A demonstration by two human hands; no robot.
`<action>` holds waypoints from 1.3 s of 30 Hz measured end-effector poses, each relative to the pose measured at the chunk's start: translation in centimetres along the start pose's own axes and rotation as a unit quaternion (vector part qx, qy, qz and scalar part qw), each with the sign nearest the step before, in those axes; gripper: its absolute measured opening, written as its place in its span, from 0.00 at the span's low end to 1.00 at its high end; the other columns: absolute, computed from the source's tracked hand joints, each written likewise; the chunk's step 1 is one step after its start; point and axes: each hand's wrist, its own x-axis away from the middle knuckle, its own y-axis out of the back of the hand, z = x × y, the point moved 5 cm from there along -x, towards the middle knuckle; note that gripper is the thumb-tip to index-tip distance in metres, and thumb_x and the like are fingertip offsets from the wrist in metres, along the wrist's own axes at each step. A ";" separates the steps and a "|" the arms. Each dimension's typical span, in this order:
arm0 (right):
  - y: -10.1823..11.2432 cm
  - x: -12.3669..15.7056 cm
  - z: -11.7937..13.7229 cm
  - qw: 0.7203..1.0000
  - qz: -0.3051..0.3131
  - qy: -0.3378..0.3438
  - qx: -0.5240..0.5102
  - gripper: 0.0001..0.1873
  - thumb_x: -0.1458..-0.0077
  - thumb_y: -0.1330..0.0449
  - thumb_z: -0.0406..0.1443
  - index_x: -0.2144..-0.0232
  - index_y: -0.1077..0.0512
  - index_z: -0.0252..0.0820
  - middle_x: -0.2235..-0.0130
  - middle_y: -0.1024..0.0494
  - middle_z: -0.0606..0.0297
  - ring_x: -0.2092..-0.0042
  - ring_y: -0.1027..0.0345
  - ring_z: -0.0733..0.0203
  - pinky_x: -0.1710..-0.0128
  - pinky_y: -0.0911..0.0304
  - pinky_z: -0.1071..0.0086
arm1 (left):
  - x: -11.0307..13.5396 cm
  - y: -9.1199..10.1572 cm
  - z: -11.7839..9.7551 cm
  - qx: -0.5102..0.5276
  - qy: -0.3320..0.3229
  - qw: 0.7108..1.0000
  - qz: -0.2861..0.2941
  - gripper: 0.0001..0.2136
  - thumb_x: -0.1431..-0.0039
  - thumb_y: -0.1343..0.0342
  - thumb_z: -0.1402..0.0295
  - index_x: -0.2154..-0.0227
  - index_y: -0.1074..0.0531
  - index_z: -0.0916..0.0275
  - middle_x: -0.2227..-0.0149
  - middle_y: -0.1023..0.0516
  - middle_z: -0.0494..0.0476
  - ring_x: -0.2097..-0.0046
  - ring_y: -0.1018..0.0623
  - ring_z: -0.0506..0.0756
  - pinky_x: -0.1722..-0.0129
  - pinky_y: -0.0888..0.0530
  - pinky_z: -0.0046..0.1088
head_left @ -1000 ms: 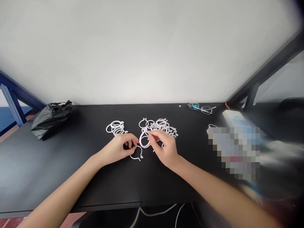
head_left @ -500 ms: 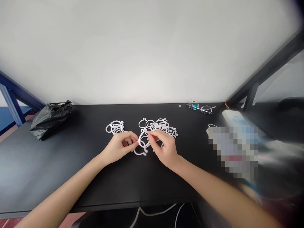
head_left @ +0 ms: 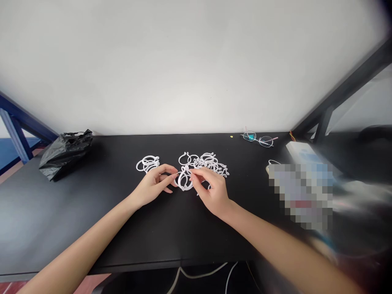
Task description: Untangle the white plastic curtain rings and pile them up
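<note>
Between my hands hang white open rings with knobbed ends [head_left: 185, 188], which look like shower curtain rings. My right hand [head_left: 212, 190] pinches them near their knobs with thumb and index finger. Thumb and index finger of my left hand [head_left: 156, 183] close on the left side of one ring, its other fingers slightly apart. Just behind my right hand lies a loose heap of the same white rings [head_left: 210, 159]. A smaller group of white rings [head_left: 148, 159] rests behind my left hand, partly covered by it.
On the black table [head_left: 171, 237], a crumpled black plastic bag [head_left: 65, 155] sits at the left. Eyeglasses [head_left: 259, 139] lie at the back right. A white box [head_left: 301, 153] and blurred items stand at the right. Cables [head_left: 202, 275] hang below the front edge.
My left hand has shifted slightly, and the ring it pinches has swung up from below against the rings in my right hand. My right hand has hardly moved.
</note>
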 end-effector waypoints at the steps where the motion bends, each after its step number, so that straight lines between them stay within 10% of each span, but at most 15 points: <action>1: 0.0 0.0 0.0 1.000 0.001 0.000 0.000 0.08 0.38 0.44 0.31 0.62 0.24 0.40 0.68 0.21 0.61 0.70 0.27 0.63 0.68 0.28 0.69 | 0.0 0.0 0.0 -0.005 -0.005 1.000 -0.002 0.19 0.41 0.43 0.53 0.57 0.29 0.64 0.63 0.24 0.56 0.63 0.20 0.55 0.68 0.17 0.32; 14: -0.1 -0.1 -0.1 1.000 0.008 0.003 -0.004 0.10 0.38 0.45 0.30 0.61 0.23 0.41 0.68 0.21 0.61 0.70 0.29 0.63 0.69 0.30 0.68 | 0.2 0.0 -0.4 -0.012 -0.116 0.993 0.010 0.13 0.37 0.43 0.61 0.53 0.26 0.61 0.43 0.28 0.63 0.43 0.26 0.61 0.46 0.25 0.39; 20: -0.1 -0.2 0.3 0.999 0.004 0.037 -0.001 0.10 0.38 0.45 0.30 0.61 0.22 0.41 0.74 0.27 0.66 0.73 0.34 0.65 0.72 0.34 0.70 | 0.4 0.6 -1.0 -0.011 -0.114 0.993 -0.029 0.14 0.35 0.47 0.58 0.54 0.25 0.62 0.51 0.23 0.62 0.49 0.24 0.60 0.51 0.23 0.37; 31: -0.5 0.0 0.5 0.998 0.027 0.063 0.000 0.11 0.42 0.43 0.27 0.65 0.21 0.40 0.75 0.28 0.67 0.75 0.36 0.67 0.74 0.35 0.73 | 0.9 -0.9 -1.1 0.043 -0.159 0.980 0.110 0.26 0.50 0.31 0.72 0.48 0.30 0.60 0.58 0.22 0.57 0.61 0.23 0.51 0.56 0.23 0.31; 39: -0.4 -0.1 0.0 0.999 0.025 0.029 -0.005 0.07 0.42 0.42 0.29 0.65 0.23 0.40 0.76 0.26 0.67 0.75 0.33 0.66 0.73 0.33 0.71 | 1.0 -1.0 -1.2 0.056 -0.128 0.984 0.107 0.17 0.39 0.39 0.67 0.49 0.28 0.63 0.66 0.22 0.55 0.66 0.22 0.51 0.59 0.22 0.30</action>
